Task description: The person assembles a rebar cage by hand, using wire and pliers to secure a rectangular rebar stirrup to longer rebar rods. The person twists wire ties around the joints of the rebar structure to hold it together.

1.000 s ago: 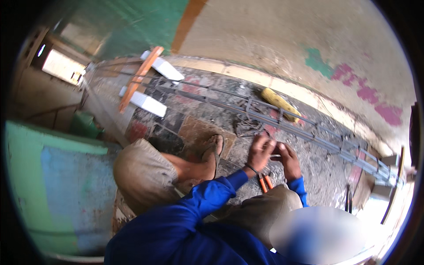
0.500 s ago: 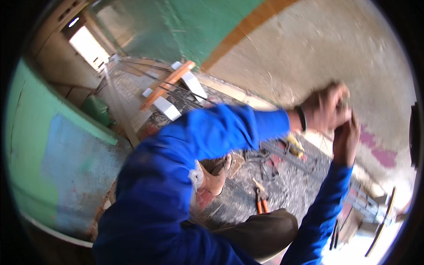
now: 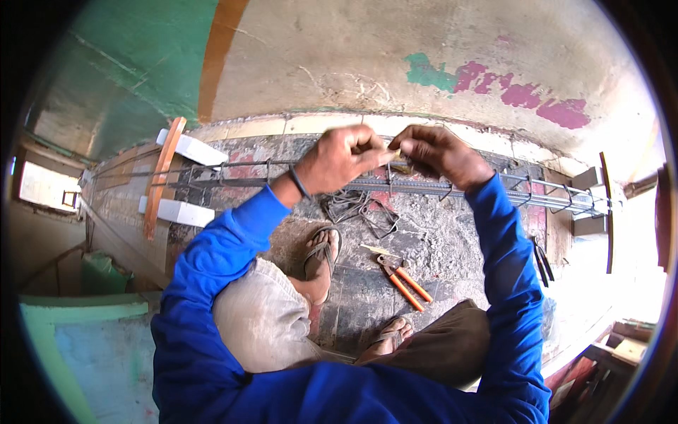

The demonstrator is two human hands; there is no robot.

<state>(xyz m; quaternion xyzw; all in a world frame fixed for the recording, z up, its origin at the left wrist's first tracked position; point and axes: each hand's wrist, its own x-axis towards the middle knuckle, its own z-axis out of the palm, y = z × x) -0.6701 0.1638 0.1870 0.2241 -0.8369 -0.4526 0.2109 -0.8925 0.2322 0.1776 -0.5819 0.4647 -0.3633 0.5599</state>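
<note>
My left hand point(image 3: 340, 157), a dark band on its wrist, and my right hand point(image 3: 445, 154) meet at their fingertips over a long cage of steel bars point(image 3: 424, 187). Both are closed in a pinch. Whatever small pale thing lies between the fingers is too blurred to name. Just under them a yellowish thing point(image 3: 402, 168) shows at the bars. Loose bent steel stirrups point(image 3: 347, 206) lie on the floor on the near side of the cage. Closer to me rests a pair of orange-handled pliers point(image 3: 409, 286), beside a thin pale sliver point(image 3: 379, 250).
At the left, an orange wooden bar point(image 3: 164, 177) crosses two white blocks point(image 3: 192, 147) near the bars. A dark long-handled tool point(image 3: 542, 261) lies at right. The painted wall point(image 3: 318, 63) rises behind the cage. My sandalled feet point(image 3: 323, 258) are on the gritty floor.
My view has turned and levelled, so the cage now runs across the picture. Both hands now appear nearer the middle, over the bars, still with their fingertips together.
</note>
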